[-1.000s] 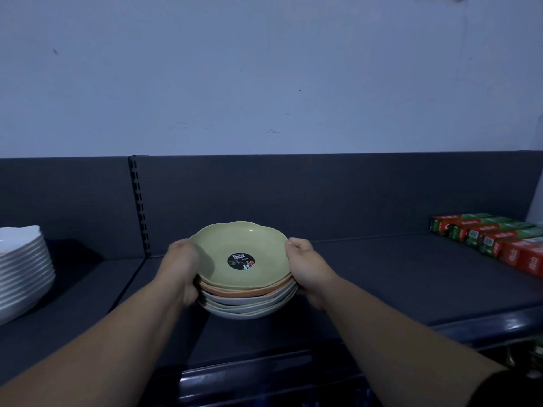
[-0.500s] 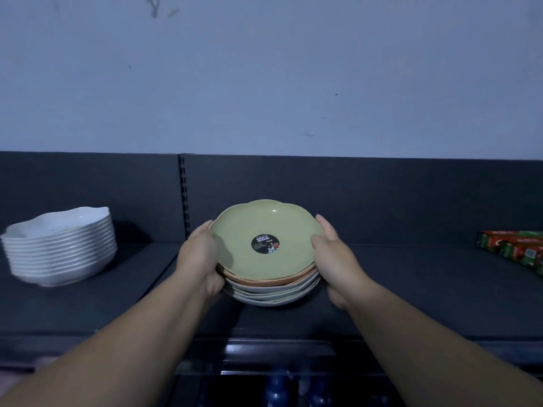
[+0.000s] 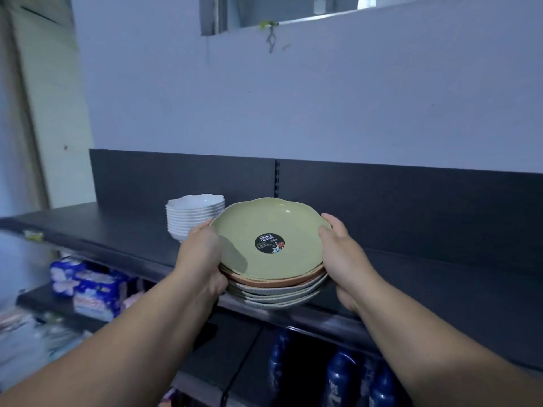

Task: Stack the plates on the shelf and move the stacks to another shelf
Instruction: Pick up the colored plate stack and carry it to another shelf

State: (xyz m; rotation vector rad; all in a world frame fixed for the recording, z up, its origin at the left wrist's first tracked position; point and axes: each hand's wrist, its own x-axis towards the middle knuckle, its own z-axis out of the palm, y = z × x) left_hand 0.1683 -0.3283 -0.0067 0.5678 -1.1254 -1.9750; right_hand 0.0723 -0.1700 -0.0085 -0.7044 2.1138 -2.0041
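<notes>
A stack of several scalloped plates (image 3: pixel 269 259), green one on top with a round black sticker, orange and pale ones beneath, is lifted just above the front edge of the dark top shelf (image 3: pixel 117 230). My left hand (image 3: pixel 202 257) grips the stack's left rim, fingers curled under it. My right hand (image 3: pixel 340 257) grips the right rim, thumb on the green plate's edge. A second stack of white scalloped plates (image 3: pixel 191 215) stands on the same shelf, just left of and behind the held stack.
The dark back panel (image 3: pixel 411 207) rises behind the shelf, with a pale wall above. Blue and white packs (image 3: pixel 88 286) lie on a lower shelf at left. Dark blue bottles (image 3: pixel 340 377) stand below at right.
The view has swung left and the held stack has moved left with it, coming right beside the white plates. The red and green boxes at right have left the view.
</notes>
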